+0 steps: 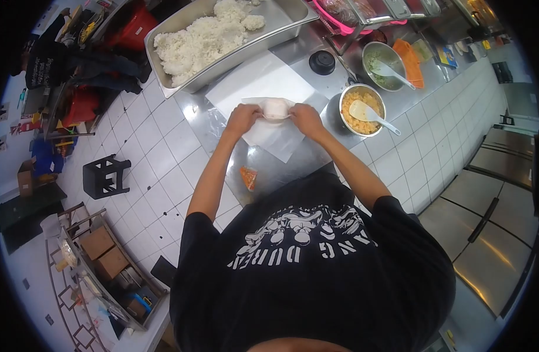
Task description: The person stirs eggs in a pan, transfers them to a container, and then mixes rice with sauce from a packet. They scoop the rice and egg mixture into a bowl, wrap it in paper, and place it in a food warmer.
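Observation:
A small whitish bundle [275,109] lies on white paper sheets [269,79] on the steel table. My left hand [244,119] pinches the wrapper at the bundle's left side, and my right hand [306,120] pinches it at the right side. Behind them stands a large steel tray [222,63] with white rice [205,44]. To the right is a steel bowl [344,120] of orange-yellow food with a white spoon [366,111] in it. A small packet with orange contents [248,178] lies near the table's front edge.
A black round container [322,62] sits behind my right hand. Further right are a bowl of green food [382,53] and an orange cloth [409,61]. A black stool [107,176] stands on the tiled floor at left; another person [75,64] is at upper left.

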A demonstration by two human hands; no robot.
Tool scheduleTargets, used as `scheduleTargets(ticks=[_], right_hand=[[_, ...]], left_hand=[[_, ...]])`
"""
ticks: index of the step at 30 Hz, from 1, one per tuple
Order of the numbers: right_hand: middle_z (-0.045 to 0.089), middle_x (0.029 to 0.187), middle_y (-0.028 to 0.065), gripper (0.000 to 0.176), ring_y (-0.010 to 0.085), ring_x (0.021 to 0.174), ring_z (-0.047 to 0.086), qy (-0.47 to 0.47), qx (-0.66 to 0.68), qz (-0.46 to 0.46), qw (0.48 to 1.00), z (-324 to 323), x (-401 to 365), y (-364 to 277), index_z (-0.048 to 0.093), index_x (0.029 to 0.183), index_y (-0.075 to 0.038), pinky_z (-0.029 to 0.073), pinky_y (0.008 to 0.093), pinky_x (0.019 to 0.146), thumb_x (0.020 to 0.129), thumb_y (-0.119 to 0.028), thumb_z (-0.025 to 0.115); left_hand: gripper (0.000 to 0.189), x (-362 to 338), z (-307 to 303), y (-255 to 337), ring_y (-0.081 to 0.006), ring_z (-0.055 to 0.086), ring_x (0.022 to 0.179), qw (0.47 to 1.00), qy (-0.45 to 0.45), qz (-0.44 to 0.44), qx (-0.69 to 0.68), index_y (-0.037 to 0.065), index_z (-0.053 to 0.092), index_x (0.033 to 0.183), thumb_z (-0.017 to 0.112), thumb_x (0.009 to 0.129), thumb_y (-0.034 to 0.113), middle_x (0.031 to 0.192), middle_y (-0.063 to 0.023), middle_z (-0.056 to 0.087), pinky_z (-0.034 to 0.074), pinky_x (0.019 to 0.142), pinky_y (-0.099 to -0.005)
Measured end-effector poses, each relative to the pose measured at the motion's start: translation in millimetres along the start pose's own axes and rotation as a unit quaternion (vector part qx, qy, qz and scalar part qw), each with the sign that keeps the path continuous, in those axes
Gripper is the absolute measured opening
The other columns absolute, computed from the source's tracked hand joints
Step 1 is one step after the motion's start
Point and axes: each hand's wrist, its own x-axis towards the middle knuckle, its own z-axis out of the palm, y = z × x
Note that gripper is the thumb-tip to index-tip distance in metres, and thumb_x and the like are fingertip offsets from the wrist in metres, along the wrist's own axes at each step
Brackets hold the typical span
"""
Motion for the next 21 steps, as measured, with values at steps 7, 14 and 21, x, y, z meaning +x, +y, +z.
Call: scheduleTargets(ticks=[7, 14, 21], right_hand=[[0.067, 0.094, 0.0143, 0.027, 0.0293, 0.089, 0.064, -0.271, 0.052, 0.034, 0.961, -14, 73, 28, 0.068, 0.085, -0.004, 0.050, 0.0353, 0.075, 0.065, -0.020, 0.076], [0.061, 0.094, 0.0167, 0.021, 0.0371, 0.085, 0.062, -0.004, -0.161, -0.011, 0.987, -12, 46, -8, 0.058, 0.090, -0.004, 0.051, 0.0455, 0.076, 0.072, -0.010, 0.067], [0.058, 0.092, 0.0194, 0.008, 0.0390, 0.083, 0.063, 0.037, -0.014, 0.074, 0.996, -6, 8, -29, 0.054, 0.089, 0.000, 0.052, 0.0463, 0.071, 0.082, -0.004, 0.052]], left_hand=[[0.034, 58, -17, 42, -0.0338, 0.063, 0.090, 0.969, -0.037, -0.136, 0.201, 0.005, 0.064, 0.092, 0.078, 0.064, 0.016, 0.098, -0.0121, 0.067, 0.049, 0.074, -0.0442], [0.019, 45, -12, 14, -0.0317, 0.060, 0.081, 0.993, 0.019, 0.045, 0.104, 0.005, 0.062, 0.077, 0.073, 0.064, 0.013, 0.079, -0.0114, 0.059, 0.050, 0.074, -0.0409], [0.008, -3, 18, 43, -0.0320, 0.056, 0.079, 0.958, 0.267, 0.035, 0.096, 0.003, 0.064, 0.079, 0.062, 0.073, 0.008, 0.081, -0.0139, 0.057, 0.047, 0.072, -0.0408]])
